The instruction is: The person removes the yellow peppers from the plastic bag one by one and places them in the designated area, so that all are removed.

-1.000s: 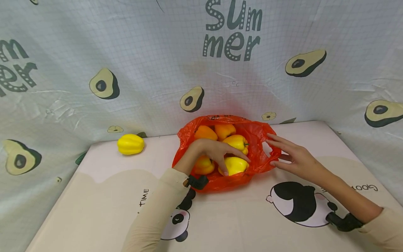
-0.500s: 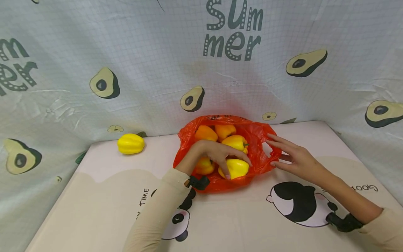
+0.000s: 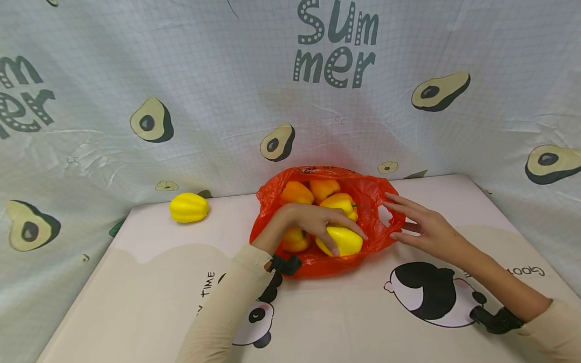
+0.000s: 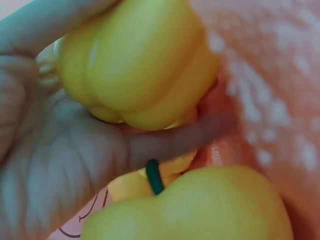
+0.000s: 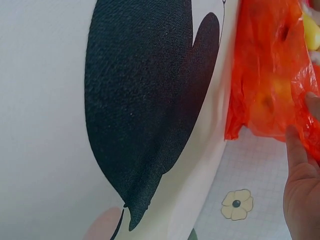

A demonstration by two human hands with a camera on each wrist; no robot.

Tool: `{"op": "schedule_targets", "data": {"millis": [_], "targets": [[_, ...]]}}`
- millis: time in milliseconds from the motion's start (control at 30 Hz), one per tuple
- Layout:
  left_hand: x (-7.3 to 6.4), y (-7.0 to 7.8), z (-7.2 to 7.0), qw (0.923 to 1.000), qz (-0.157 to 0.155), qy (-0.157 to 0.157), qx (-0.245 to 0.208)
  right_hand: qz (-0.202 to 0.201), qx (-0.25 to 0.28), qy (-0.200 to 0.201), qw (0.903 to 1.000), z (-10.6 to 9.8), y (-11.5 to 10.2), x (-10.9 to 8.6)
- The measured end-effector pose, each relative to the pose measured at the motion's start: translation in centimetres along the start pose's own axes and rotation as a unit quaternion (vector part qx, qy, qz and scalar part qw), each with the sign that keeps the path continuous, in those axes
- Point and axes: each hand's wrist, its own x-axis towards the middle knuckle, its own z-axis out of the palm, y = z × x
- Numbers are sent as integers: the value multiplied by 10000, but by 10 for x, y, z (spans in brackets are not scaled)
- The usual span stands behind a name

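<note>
A red plastic bag [image 3: 313, 267] lies open on the table with several yellow and orange bell peppers inside. My left hand [image 3: 317, 219] reaches into it and grips a yellow bell pepper [image 3: 347, 242] at the front, thumb on the near side and fingers over the far side. In the left wrist view that held bell pepper [image 4: 145, 60] sits between thumb and fingers, above another yellow pepper [image 4: 200, 210] with a green stem. At the bag's right edge, my right hand [image 3: 428, 229] holds the rim by the handle hole. In the right wrist view its fingertips touch the red plastic.
One yellow bell pepper [image 3: 188, 207] lies by itself at the back left of the table. Behind the table [image 3: 363, 322] hangs a white curtain [image 3: 204, 101] printed with avocados. Orange peppers [image 3: 324, 189] fill the back of the bag.
The left hand has closed further round the front yellow pepper, which has shifted slightly right and turned. The right hand and the bag's right edge have stayed put.
</note>
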Motion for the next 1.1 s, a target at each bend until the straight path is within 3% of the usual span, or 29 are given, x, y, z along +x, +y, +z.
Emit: {"op": "schedule_targets", "data": {"millis": [233,433,1100], "targets": [[-8,4,-5,9972,296,691,27,-10,-15,-11,10000,-1,1,2],[-15,8,-6,9938,279,1062,-156,25,-28,-38,10000,-2,1,4],[-26,13,-3,9913,383,1257,-76,125,-12,-52,9999,-2,1,2]]}}
